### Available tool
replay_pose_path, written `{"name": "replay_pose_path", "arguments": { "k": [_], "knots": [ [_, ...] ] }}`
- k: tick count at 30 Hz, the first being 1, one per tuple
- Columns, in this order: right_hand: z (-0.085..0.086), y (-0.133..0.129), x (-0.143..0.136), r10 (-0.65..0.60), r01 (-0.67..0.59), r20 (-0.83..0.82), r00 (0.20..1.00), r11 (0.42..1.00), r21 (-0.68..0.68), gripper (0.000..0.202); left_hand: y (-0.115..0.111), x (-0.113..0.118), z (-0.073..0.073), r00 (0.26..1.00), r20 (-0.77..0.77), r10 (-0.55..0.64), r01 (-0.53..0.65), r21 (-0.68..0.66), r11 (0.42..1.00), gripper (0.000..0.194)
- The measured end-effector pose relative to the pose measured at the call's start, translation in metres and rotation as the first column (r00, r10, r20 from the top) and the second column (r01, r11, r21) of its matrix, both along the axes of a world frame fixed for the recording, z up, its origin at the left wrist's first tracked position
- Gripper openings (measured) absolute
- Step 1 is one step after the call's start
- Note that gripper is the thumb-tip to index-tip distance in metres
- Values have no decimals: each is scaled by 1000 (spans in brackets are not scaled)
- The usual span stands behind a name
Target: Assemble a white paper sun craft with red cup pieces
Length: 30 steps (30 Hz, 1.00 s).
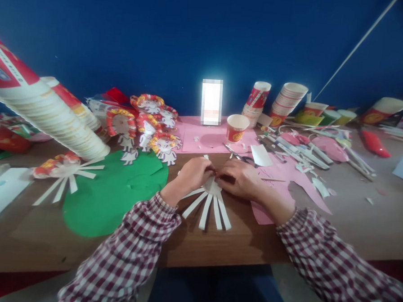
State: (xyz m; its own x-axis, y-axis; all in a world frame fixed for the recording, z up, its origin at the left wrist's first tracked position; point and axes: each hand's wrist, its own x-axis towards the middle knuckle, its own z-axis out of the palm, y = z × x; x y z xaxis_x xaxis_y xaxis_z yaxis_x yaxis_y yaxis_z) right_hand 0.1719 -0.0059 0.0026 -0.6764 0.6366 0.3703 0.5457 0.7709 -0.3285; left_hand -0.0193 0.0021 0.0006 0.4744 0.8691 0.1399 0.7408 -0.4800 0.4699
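Observation:
A paper cup cut into strips (212,187) lies on the table in front of me, its white inner side up and its strips fanned out towards me. Both hands are at its far side, fingertips almost meeting. My left hand (196,172) is closed, thumb and fingers pinched at the cup's far edge. My right hand (239,176) pinches there too, from the right. What exactly lies between the fingertips is partly hidden. Just beyond my right hand are scissors (238,155) and a white paper piece (261,155).
Green paper (93,208) and another cut cup (65,167) lie left, beside leaning stacked cups (71,121). Paper figures with curled red rings (147,125) sit behind. A single cup (237,128) stands on pink paper (202,140); scraps and pens (309,154) clutter the right.

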Motion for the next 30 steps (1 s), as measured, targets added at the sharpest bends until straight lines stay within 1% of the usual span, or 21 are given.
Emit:
{"name": "replay_pose_path", "arguments": {
  "k": [3, 6, 9, 12, 15, 20, 24, 27, 30],
  "knots": [
    [-4, 2, -1, -60, 60, -32, 998, 998, -20, 14, -1, 0, 2, 1000, -4, 4, -4, -10, 1000, 17],
    [-8, 4, 0, -133, 134, -52, 990, 991, 1, 15, -2, 0, 3, 1000, 2, 5, -5, -15, 1000, 19],
    [-8, 6, 3, -176, 176, -31, 984, 984, 4, 18, -3, 1, 3, 1000, 5, 28, -28, -32, 999, 21],
    [-7, 7, 4, -144, 144, 40, 989, 990, 4, 18, -3, 1, 2, 998, 14, 64, -64, -42, 997, 19],
    [-6, 6, 4, -115, 115, 77, 990, 993, 12, 18, -3, 2, 3, 997, 27, 68, -66, -53, 996, 17],
    [-6, 4, 0, -160, 162, 68, 985, 986, -22, 15, -4, 3, 4, 997, 47, 60, -57, -63, 996, 18],
    [-7, 2, -3, -180, 182, 53, 982, 982, -44, 13, -6, 2, 5, 995, 70, 69, -62, -99, 993, 17],
    [-8, 2, -3, -173, 174, 47, 984, 984, -35, 15, -7, 2, 4, 996, 71, 55, -50, -70, 996, 18],
    [-10, 2, -3, -187, 188, 34, 982, 982, -19, 15, -6, 3, 2, 997, 28, 66, -65, -28, 997, 18]
  ]
}}
